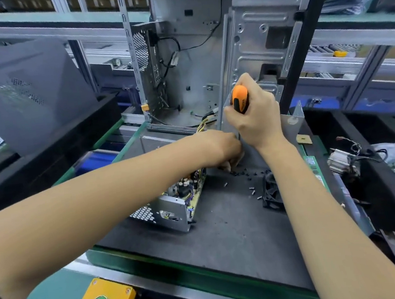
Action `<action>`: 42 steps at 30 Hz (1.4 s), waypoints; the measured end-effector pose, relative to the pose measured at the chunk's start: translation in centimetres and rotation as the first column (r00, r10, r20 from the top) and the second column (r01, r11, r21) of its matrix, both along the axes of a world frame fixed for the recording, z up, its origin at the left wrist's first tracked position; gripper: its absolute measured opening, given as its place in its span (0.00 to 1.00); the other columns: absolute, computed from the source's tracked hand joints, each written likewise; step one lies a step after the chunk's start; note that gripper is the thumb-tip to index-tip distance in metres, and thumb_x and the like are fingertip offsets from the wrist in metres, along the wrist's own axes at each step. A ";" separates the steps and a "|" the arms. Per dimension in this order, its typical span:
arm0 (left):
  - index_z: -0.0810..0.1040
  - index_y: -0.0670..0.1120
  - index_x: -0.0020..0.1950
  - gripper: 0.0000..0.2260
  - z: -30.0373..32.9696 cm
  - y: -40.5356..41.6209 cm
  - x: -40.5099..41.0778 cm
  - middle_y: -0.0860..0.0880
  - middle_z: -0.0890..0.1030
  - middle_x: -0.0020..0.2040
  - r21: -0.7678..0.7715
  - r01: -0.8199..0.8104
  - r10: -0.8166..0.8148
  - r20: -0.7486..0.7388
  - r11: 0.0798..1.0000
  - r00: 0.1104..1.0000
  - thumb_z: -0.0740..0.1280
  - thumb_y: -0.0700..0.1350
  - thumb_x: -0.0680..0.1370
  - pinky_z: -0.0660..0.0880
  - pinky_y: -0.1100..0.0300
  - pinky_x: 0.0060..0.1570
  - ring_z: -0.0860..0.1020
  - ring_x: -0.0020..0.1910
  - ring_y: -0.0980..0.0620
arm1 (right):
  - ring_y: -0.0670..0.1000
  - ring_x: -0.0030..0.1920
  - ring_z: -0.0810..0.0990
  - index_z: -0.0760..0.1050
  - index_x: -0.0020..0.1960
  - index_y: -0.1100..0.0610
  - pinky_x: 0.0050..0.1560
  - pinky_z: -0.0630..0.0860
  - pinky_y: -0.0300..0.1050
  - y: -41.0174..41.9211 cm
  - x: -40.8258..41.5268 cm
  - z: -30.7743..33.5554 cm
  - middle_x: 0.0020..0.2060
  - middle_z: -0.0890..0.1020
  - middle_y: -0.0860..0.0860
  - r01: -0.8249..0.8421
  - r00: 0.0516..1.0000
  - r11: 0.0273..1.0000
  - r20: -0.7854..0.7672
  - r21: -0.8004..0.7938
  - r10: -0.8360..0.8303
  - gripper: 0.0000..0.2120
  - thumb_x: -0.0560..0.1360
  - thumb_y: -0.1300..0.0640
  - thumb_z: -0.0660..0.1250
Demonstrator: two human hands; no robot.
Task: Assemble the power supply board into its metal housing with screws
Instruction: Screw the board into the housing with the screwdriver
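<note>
I see the power supply board point(190, 188) sitting in its metal housing point(171, 212) on the dark mat point(223, 231), under my left forearm; my left hand point(223, 149) reaches the loose screws point(242, 174) beyond, fingers hidden, while my right hand point(256, 117) grips the orange screwdriver point(240, 98) upright

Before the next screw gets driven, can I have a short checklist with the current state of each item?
1. Screwdriver gripped in the right hand, handle up: ok.
2. Left hand down at the spot under the shaft: ok; whether it pinches a screw: cannot tell.
3. Driver tip seated in a screw head: cannot tell, hidden behind the hands.
4. Board sitting inside the metal housing: ok.
5. Spare screws lying on the mat beside the housing: ok.
6. Housing lying steady on the mat: ok, though nothing visibly clamps it.
</note>
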State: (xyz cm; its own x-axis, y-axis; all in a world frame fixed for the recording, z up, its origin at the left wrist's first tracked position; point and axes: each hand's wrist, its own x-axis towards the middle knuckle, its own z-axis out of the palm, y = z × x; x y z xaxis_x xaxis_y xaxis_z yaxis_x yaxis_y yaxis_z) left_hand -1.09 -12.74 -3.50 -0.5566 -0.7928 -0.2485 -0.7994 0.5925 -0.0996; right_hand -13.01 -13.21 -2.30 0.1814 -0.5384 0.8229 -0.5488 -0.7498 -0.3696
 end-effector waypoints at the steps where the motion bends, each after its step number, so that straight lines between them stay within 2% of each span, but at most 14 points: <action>1: 0.82 0.49 0.57 0.09 0.1 0.0 0.1 0.49 0.82 0.59 -0.001 0.017 -0.017 -0.003 1.000 1.000 0.74 0.44 0.78 0.78 0.52 0.53 0.80 0.56 0.44 | 0.54 0.31 0.68 0.60 0.44 0.46 0.31 0.70 0.52 0.1 0.0 0.0 0.27 0.67 0.45 0.002 1.000 1.000 0.000 -0.002 -0.002 0.12 0.71 0.50 0.64; 5: 0.81 0.46 0.52 0.07 0.9 0.3 1.5 0.46 0.82 0.54 0.017 0.088 -0.087 -0.061 0.996 0.994 0.74 0.44 0.77 0.75 0.54 0.47 0.79 0.52 0.44 | 0.49 0.29 0.65 0.58 0.43 0.45 0.31 0.64 0.47 0.2 -0.1 0.2 0.27 0.66 0.47 -0.013 0.999 1.000 0.049 0.019 0.012 0.13 0.70 0.51 0.64; 9: 0.78 0.45 0.45 0.06 3.1 1.7 4.8 0.48 0.83 0.44 0.024 0.109 -0.093 -0.365 0.994 0.927 0.75 0.43 0.77 0.74 0.56 0.44 0.80 0.44 0.48 | 0.54 0.29 0.63 0.61 0.39 0.53 0.30 0.65 0.55 0.6 0.1 1.6 0.29 0.66 0.52 -0.110 0.974 0.993 0.204 0.038 0.100 0.12 0.70 0.57 0.66; 12: 0.77 0.45 0.45 0.07 3.6 2.8 7.9 0.53 0.84 0.45 0.085 0.110 -0.033 -0.624 0.990 0.781 0.76 0.41 0.77 0.79 0.58 0.50 0.83 0.46 0.55 | 0.57 0.29 0.66 0.61 0.38 0.56 0.30 0.65 0.56 0.9 0.7 3.2 0.30 0.66 0.55 -0.195 0.948 0.980 0.263 0.031 0.181 0.13 0.71 0.60 0.67; 14: 0.78 0.42 0.50 0.06 2.9 3.4 9.3 0.50 0.86 0.49 0.157 0.138 0.033 -0.765 0.978 0.643 0.74 0.37 0.78 0.81 0.57 0.55 0.85 0.51 0.53 | 0.54 0.29 0.66 0.62 0.38 0.60 0.31 0.65 0.51 1.1 1.6 4.2 0.31 0.65 0.55 -0.264 0.927 0.964 0.285 0.032 0.245 0.13 0.72 0.62 0.68; 17: 0.82 0.42 0.51 0.04 1.7 3.7 10.5 0.49 0.86 0.49 0.114 0.119 0.039 -0.863 0.986 0.504 0.74 0.36 0.78 0.79 0.58 0.56 0.85 0.52 0.50 | 0.50 0.31 0.62 0.64 0.38 0.61 0.33 0.64 0.43 1.2 3.3 5.5 0.30 0.65 0.51 -0.352 0.894 0.935 0.309 0.038 0.324 0.12 0.72 0.65 0.68; 20: 0.83 0.44 0.52 0.06 1.6 3.5 11.2 0.48 0.87 0.50 0.163 0.112 0.090 -0.873 0.980 0.479 0.74 0.36 0.78 0.80 0.57 0.57 0.85 0.52 0.49 | 0.46 0.31 0.62 0.62 0.37 0.58 0.34 0.64 0.39 1.1 4.8 6.0 0.30 0.65 0.48 -0.415 0.866 0.908 0.330 0.057 0.376 0.13 0.71 0.65 0.67; 23: 0.84 0.51 0.51 0.07 1.8 3.6 11.5 0.51 0.87 0.50 0.105 0.117 0.028 -0.850 0.988 0.526 0.74 0.38 0.78 0.80 0.54 0.58 0.85 0.52 0.50 | 0.42 0.30 0.63 0.59 0.36 0.56 0.35 0.66 0.31 0.6 5.4 5.5 0.30 0.64 0.47 -0.416 0.865 0.906 0.339 0.076 0.369 0.17 0.72 0.67 0.67; 25: 0.83 0.49 0.52 0.05 1.9 3.7 11.7 0.50 0.86 0.51 0.076 0.111 0.010 -0.863 0.991 0.505 0.75 0.40 0.78 0.81 0.53 0.58 0.85 0.53 0.49 | 0.41 0.29 0.64 0.62 0.36 0.58 0.35 0.67 0.30 0.3 5.4 4.8 0.30 0.64 0.46 -0.411 0.865 0.909 0.349 0.077 0.361 0.14 0.72 0.68 0.67; 27: 0.82 0.48 0.52 0.06 2.1 3.7 12.2 0.50 0.86 0.51 0.055 0.075 0.012 -0.879 0.996 0.477 0.76 0.42 0.77 0.81 0.55 0.54 0.84 0.53 0.50 | 0.42 0.29 0.64 0.64 0.36 0.60 0.35 0.67 0.33 0.1 5.5 4.5 0.29 0.64 0.44 -0.416 0.862 0.904 0.362 0.103 0.355 0.13 0.72 0.68 0.67; 30: 0.81 0.52 0.50 0.06 2.2 3.8 12.9 0.50 0.85 0.48 0.066 0.033 0.042 -0.876 0.997 0.481 0.76 0.44 0.78 0.77 0.63 0.46 0.82 0.46 0.58 | 0.45 0.29 0.62 0.60 0.35 0.52 0.33 0.67 0.39 0.1 6.0 4.5 0.28 0.64 0.43 -0.415 0.870 0.898 0.350 0.144 0.346 0.17 0.71 0.66 0.67; 35: 0.76 0.51 0.48 0.12 2.5 3.9 16.9 0.52 0.80 0.44 0.114 -0.021 0.105 -0.803 0.993 0.587 0.73 0.57 0.78 0.73 0.64 0.43 0.76 0.41 0.57 | 0.51 0.32 0.65 0.64 0.36 0.55 0.34 0.65 0.48 0.7 6.5 4.7 0.29 0.69 0.52 -0.461 0.851 0.880 0.338 0.114 0.402 0.14 0.69 0.63 0.69; 39: 0.74 0.47 0.47 0.16 1.6 5.2 21.4 0.52 0.76 0.41 0.213 -0.057 0.210 -0.814 0.975 0.542 0.73 0.58 0.78 0.70 0.63 0.40 0.71 0.39 0.55 | 0.54 0.27 0.69 0.69 0.40 0.62 0.27 0.69 0.43 2.2 8.6 5.2 0.33 0.72 0.66 -0.627 0.745 0.758 0.424 0.181 0.515 0.10 0.68 0.64 0.70; 42: 0.75 0.45 0.47 0.14 0.0 6.6 24.0 0.54 0.77 0.40 0.311 -0.060 0.296 -0.804 0.949 0.516 0.74 0.54 0.78 0.70 0.64 0.39 0.71 0.38 0.55 | 0.53 0.24 0.71 0.69 0.40 0.56 0.21 0.69 0.40 3.0 10.7 4.8 0.31 0.73 0.58 -0.760 0.645 0.565 0.469 0.320 0.603 0.11 0.69 0.68 0.69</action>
